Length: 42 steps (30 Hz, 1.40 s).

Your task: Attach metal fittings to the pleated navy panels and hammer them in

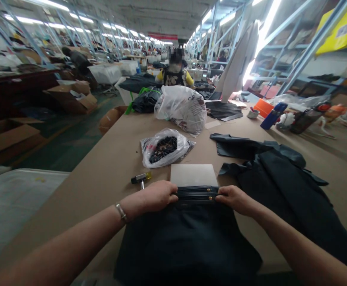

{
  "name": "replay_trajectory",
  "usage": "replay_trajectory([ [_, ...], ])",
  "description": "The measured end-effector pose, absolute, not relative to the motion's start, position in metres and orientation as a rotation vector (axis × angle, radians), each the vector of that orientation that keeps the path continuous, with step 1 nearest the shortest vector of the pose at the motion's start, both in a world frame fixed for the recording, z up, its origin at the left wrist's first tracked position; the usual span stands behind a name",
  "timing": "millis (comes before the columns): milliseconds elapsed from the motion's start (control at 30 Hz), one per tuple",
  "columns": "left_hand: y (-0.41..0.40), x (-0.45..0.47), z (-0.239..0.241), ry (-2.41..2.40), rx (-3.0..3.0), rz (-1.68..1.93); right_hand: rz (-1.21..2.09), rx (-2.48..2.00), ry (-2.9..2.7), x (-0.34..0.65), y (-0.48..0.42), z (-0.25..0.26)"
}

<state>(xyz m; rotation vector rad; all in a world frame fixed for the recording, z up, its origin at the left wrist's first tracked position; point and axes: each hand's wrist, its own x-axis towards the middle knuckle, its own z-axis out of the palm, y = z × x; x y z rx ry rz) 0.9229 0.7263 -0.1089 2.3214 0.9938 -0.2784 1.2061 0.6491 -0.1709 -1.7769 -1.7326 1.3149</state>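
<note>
A black leather-like piece [188, 238] with two zippers along its far edge lies in front of me and hangs toward my body. My left hand [161, 194] pinches the zippered edge at its left end. At the right end, beside two small gold-coloured zipper pulls, my right hand [234, 198] pinches the same edge. A pale flat board [193, 174] lies just beyond the edge. Left of the board is a small hammer [141, 178], its handle partly behind my left hand. Farther off sits an open plastic bag [179, 153] full of small dark parts.
More black pieces [280, 174] are heaped at the right. A large stuffed plastic bag [182, 107] stands at the table's back, with a person [177, 73] beyond it. Cardboard boxes [72, 97] and a white bin [21, 206] are at the left. A blue object [274, 115] stands at right.
</note>
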Motion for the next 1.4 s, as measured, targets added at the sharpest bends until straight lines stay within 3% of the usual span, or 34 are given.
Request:
replay_trajectory([
  [200, 0.739, 0.93, -0.156, 1.129, 2.354, -0.259, 1.005, -1.834, -1.807, 1.209, 0.651, -0.205],
  [500, 0.734, 0.949, -0.141, 1.292, 2.607, -0.448, 0.73, -1.949, -1.912, 1.204, 0.661, -0.213],
  [600, 0.709, 0.971, -0.138, 1.286, 2.882, -0.293, 0.637, -2.008, -1.945, 1.199, 0.66, -0.215],
  [833, 0.679, 0.988, -0.198, 0.899, 2.819, -0.345, 0.497, -1.918, -1.907, 1.219, 0.645, -0.171],
  [933, 0.69, 0.98, -0.213, 0.879, 2.831, -0.208, 0.167, -1.848, -1.635, 1.284, 0.622, -0.143],
  [1033, 0.7, 0.978, -0.208, 0.927, 2.839, -0.164, -0.204, -2.077, -1.332, 1.369, 0.592, -0.136],
  [1167, 0.707, 0.985, -0.2, 0.957, 2.859, -0.16, -0.036, -2.429, -1.064, 1.437, 0.561, -0.157],
  [1267, 0.707, 0.987, -0.203, 0.971, 2.883, -0.159, 0.08, -2.457, -1.118, 1.441, 0.555, -0.169],
  [1400, 0.703, 0.986, -0.203, 0.986, 2.891, -0.172, 0.0, -2.416, -1.146, 1.438, 0.562, -0.17],
])
